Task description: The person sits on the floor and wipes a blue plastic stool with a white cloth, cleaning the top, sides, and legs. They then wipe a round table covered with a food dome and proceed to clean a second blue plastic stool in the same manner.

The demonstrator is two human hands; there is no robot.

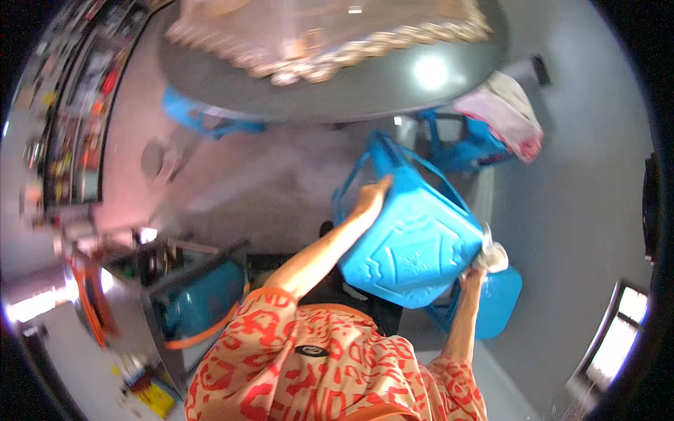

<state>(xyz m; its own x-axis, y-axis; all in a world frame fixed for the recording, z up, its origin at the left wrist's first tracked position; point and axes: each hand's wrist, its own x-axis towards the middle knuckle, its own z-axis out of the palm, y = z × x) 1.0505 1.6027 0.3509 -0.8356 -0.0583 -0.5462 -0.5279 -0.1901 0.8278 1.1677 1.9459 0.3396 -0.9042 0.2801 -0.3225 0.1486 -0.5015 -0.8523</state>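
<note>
A blue plastic stool is tilted in front of my body, its embossed seat facing up toward me and its legs pointing away. My left hand grips it at the upper edge, by a leg. At the opposite side, my right hand holds a crumpled white cloth against the seat's corner. The fingers of my right hand are partly hidden by the cloth and the stool.
Ahead stands a round dark table under a lace-edged cover. More blue stools stand nearby; a pale cloth hangs over one at the right. Shelves line the left, with a metal-framed rack below. A wall rises right.
</note>
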